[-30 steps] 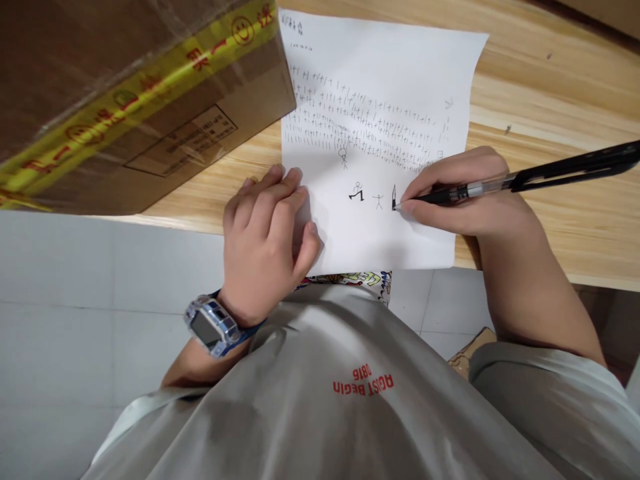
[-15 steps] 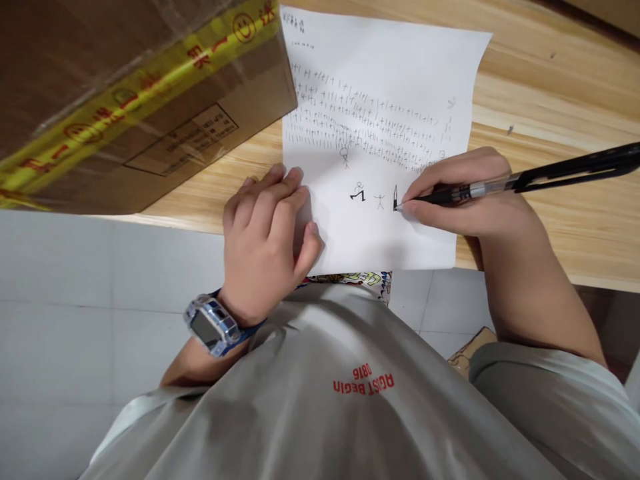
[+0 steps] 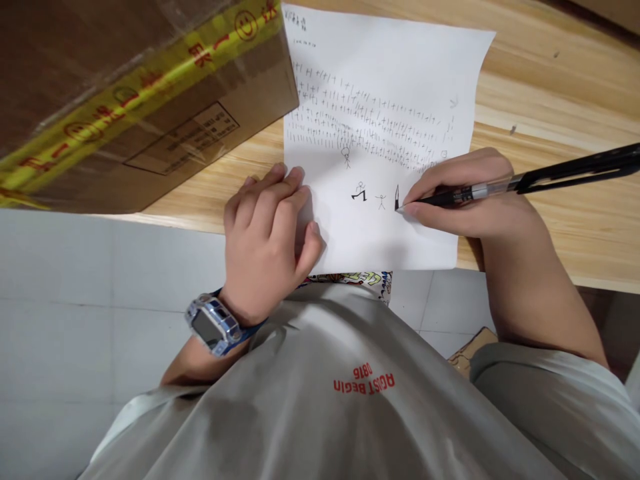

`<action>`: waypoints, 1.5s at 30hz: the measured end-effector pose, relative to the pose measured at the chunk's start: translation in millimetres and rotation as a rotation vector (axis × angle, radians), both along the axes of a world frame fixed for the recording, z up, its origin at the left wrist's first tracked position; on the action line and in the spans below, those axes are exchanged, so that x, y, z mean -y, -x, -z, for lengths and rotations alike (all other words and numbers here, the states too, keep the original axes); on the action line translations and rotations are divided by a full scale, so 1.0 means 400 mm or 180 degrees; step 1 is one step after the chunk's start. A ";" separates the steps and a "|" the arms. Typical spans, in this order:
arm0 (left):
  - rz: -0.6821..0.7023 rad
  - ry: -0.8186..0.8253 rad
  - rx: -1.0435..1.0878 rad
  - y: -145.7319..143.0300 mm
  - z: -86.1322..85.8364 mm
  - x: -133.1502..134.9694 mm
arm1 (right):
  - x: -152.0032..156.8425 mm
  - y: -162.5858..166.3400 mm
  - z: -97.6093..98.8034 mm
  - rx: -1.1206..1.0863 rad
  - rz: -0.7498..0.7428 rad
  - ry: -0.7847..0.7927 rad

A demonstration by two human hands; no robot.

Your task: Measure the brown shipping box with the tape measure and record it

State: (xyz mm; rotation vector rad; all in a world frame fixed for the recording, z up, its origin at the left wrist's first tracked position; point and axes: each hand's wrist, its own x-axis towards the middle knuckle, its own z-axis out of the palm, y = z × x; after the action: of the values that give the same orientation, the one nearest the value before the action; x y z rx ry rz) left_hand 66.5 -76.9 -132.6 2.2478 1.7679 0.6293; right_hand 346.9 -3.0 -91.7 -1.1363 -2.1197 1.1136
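My right hand [image 3: 470,193] grips a black pen [image 3: 555,169], its tip on a sheet of paper [image 3: 395,247]. The tip touches the base of a narrow pointed shape [image 3: 397,199], whose lower part is inked black. Small stick figures are drawn to its left, and rows of short strokes and crosses fill the paper above. My left hand [image 3: 265,240] lies palm down over the paper's left edge and the table, fingers stretched out and slightly bent, holding nothing. A blue watch [image 3: 213,325] is on that wrist.
A taped cardboard box [image 3: 200,127] stands on the wooden table [image 3: 545,140] at the left, its corner against the paper. The table's front edge runs under both arms. Tiled floor [image 3: 65,313] shows below, and another brown object [image 3: 607,17] is at the top right corner.
The black fill at the base of the pointed shape reaches a little higher. The pen and right hand have moved very slightly right in view, along with the paper. My left hand stays put.
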 end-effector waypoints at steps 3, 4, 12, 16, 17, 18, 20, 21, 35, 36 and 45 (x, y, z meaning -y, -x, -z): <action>-0.0033 0.0102 0.0105 -0.001 0.002 -0.003 | 0.000 0.000 0.001 0.0016 0.0043 0.0016; -0.0028 0.0122 0.0116 -0.001 0.003 -0.003 | -0.001 0.000 0.001 0.0002 0.0030 0.0001; -0.0101 0.0301 0.0264 -0.003 -0.004 -0.002 | 0.001 -0.001 -0.003 0.0058 0.0057 0.0041; -0.0092 0.0382 0.0414 -0.002 0.000 -0.004 | 0.002 -0.001 -0.004 0.0028 0.0045 0.0032; -0.0073 0.0335 0.0422 -0.001 0.002 -0.003 | 0.002 -0.001 -0.004 0.0022 0.0027 0.0028; -0.0044 0.0242 0.0382 0.000 0.005 -0.002 | 0.001 -0.001 -0.003 0.0021 0.0015 0.0032; 0.0031 0.0005 0.0174 0.001 0.010 0.001 | -0.001 -0.001 -0.002 0.0006 -0.0005 0.0004; 0.0067 -0.0122 0.0047 0.002 0.012 0.002 | -0.001 -0.001 -0.002 -0.0003 -0.0021 -0.0023; 0.0010 -0.0054 0.0088 0.002 0.011 0.003 | -0.002 -0.001 0.002 0.0051 0.0011 -0.0050; 0.0006 -0.0045 0.0109 0.001 0.011 0.003 | -0.001 -0.001 0.001 0.0072 0.0010 -0.0040; -0.0011 -0.0078 -0.0040 -0.003 0.009 0.004 | -0.001 -0.001 0.000 0.0089 0.0021 -0.0036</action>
State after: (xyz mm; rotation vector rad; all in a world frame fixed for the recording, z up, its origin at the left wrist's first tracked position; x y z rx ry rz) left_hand 67.7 -78.7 -136.2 2.2699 1.7798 0.6423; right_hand 347.4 -2.6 -91.6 -1.1593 -2.1392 1.0873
